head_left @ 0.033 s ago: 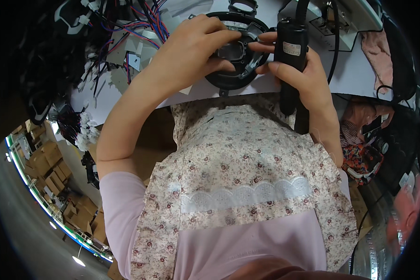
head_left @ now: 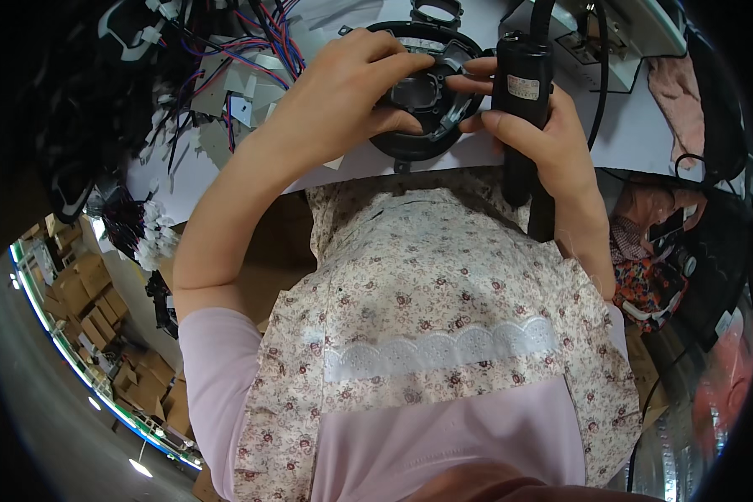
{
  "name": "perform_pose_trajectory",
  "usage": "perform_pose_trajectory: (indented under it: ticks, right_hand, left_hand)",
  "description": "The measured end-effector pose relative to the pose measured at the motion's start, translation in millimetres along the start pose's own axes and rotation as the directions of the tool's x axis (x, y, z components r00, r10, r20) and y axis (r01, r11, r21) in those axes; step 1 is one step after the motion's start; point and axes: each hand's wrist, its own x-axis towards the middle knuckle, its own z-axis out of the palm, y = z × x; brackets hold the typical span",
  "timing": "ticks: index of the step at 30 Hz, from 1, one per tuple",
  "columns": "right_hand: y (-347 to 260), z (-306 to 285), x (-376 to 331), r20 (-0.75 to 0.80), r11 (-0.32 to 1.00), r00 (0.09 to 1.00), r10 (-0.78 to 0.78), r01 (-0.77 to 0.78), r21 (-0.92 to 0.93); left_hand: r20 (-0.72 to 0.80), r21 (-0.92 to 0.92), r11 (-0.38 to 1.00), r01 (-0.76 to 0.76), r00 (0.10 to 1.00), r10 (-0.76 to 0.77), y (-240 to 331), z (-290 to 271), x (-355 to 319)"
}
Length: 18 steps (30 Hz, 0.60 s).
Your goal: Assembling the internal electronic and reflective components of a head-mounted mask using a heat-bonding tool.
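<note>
A black round plastic part (head_left: pixel 425 142) lies on the white table (head_left: pixel 636 134) right in front of me. My left hand (head_left: pixel 343 100) grips its left side, thumb below and fingers over the top. My right hand (head_left: pixel 552 142) is closed around a black electric screwdriver (head_left: pixel 520 84), held upright with a cable running from its top. The forefinger and thumb of that hand also touch the right rim of the part. The screwdriver's tip is hidden behind my hand.
A tangle of red, blue and purple wires (head_left: pixel 251 38) with white connectors lies at the table's far left. A grey box (head_left: pixel 632 33) stands at the far right, a pink cloth (head_left: pixel 678 84) beside it. Cardboard boxes (head_left: pixel 84 309) sit on the floor at the left.
</note>
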Motion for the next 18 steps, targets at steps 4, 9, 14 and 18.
perform_pose_trajectory:
  ticks: [4, 9, 14, 18]
  right_hand:
    - [-4.2, -6.4, 4.0, -0.017, 1.0, 1.0, 0.006, -0.006, -0.022]
    - [-11.5, -9.1, 13.6, -0.011, 0.998, 0.999, 0.034, -0.035, -0.057]
    - [-11.5, -8.8, 16.3, -0.007, 0.998, 1.0, 0.022, -0.022, -0.059]
    - [-2.5, -11.4, 16.0, -0.02, 0.999, 1.0, -0.018, 0.017, -0.029]
  left_hand:
    - [-0.069, -0.162, 0.981, 0.111, 0.99, -0.124, 2.0, 0.2, -5.0]
    - [-0.09, -0.122, 0.979, 0.163, 0.981, -0.174, 7.6, 6.8, -9.5]
    - [-0.095, -0.114, 0.981, 0.16, 0.981, -0.171, 6.8, 8.8, -10.0]
    - [-0.164, -0.194, 0.963, 0.188, 0.961, -0.221, 11.0, 10.3, -9.9]
